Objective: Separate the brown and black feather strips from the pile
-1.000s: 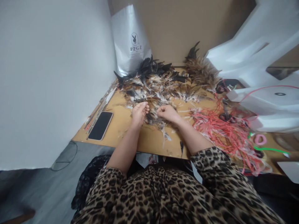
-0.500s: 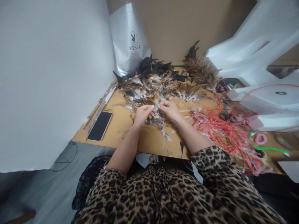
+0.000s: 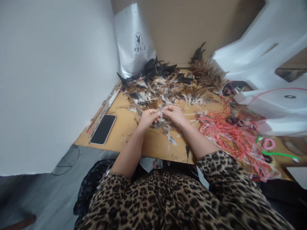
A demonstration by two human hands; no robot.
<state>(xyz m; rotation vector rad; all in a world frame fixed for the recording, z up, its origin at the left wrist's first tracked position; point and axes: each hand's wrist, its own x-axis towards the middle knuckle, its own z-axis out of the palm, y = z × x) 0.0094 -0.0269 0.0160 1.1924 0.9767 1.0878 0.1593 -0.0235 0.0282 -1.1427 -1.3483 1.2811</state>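
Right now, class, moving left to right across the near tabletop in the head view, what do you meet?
Phone → left hand → right hand, both pinching feathers → red cords → pink ring

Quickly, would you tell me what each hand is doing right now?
Left hand: closed, pinching small feathers.
Right hand: closed, pinching the same small feathers.
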